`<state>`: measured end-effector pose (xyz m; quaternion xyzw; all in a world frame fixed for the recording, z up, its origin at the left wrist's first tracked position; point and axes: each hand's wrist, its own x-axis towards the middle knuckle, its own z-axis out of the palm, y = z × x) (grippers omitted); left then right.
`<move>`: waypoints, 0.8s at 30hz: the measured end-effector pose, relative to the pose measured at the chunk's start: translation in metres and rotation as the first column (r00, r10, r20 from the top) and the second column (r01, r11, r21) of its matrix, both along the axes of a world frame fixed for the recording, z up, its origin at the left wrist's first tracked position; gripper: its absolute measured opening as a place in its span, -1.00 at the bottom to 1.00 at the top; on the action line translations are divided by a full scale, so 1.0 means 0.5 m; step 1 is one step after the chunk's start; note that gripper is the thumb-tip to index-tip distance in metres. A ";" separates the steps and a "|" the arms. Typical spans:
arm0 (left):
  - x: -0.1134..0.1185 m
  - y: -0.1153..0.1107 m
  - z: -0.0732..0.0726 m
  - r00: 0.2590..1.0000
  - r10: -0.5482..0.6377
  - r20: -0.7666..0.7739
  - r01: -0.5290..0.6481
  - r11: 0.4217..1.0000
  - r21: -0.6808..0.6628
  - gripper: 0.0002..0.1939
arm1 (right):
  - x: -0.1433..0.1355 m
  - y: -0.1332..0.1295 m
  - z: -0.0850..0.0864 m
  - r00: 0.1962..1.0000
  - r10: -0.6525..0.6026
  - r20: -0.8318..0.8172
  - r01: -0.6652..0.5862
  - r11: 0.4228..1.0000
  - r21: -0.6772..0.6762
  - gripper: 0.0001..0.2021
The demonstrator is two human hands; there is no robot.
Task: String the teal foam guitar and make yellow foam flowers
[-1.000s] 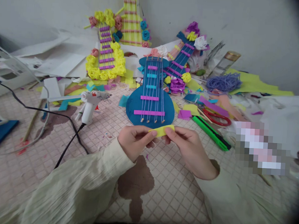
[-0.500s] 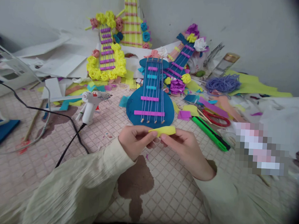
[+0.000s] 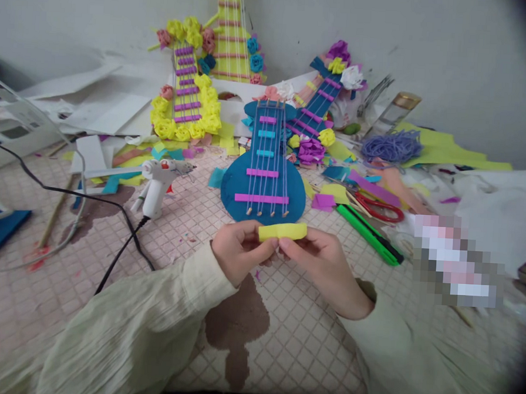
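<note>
A short yellow paper strip [image 3: 283, 230] is pinched between my two hands, just in front of the blue paper guitar [image 3: 232, 186]. My left hand [image 3: 240, 249] holds its left part, thumb near the middle. From the other side my right hand [image 3: 323, 262] grips it, its thumb close to the left one. The other fingers are partly hidden behind the strip. The guitar lies on the table with purple and light-blue bars and thin strings along its neck.
A white glue gun [image 3: 155, 188] with a black cable stands at left. Right of the guitar lie a green cutter [image 3: 369, 235], red-handled scissors [image 3: 383, 209] and purple yarn [image 3: 391, 146]. Decorated paper guitars [image 3: 187, 90] and paper scraps fill the back of the patterned table [image 3: 299, 352].
The yellow strip has turned in my fingers and its left end now shows wider and squarer. My hands stay nearly in place, with the thumbs slightly shifted.
</note>
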<state>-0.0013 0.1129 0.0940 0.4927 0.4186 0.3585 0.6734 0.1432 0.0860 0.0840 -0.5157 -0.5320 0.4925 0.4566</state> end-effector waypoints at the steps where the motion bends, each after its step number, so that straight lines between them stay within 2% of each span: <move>1: 0.000 0.000 0.000 1.000 0.000 0.001 0.000 1.000 0.007 -0.92 | 0.000 0.000 -0.001 1.000 -0.004 -0.001 0.004 1.000 -0.001 -0.87; 8: -0.006 -0.001 -0.005 0.999 0.037 -0.020 -0.035 0.996 0.086 -0.88 | 0.003 0.000 0.000 0.996 -0.083 0.034 0.083 0.997 0.007 -0.85; 12: -0.007 0.001 -0.006 0.998 0.059 0.004 -0.059 0.995 0.081 -0.87 | 0.004 0.002 0.002 0.992 -0.122 0.036 0.122 0.992 0.012 -0.84; 19: -0.009 -0.001 -0.006 0.999 0.043 0.032 -0.046 0.993 0.107 -0.85 | 0.005 0.002 -0.002 0.996 -0.075 -0.042 0.075 0.997 -0.005 -0.84; 24: -0.009 -0.003 -0.005 1.000 0.017 0.006 -0.017 0.993 0.118 -0.85 | 0.004 0.001 -0.004 0.998 -0.057 -0.024 0.057 0.998 -0.006 -0.85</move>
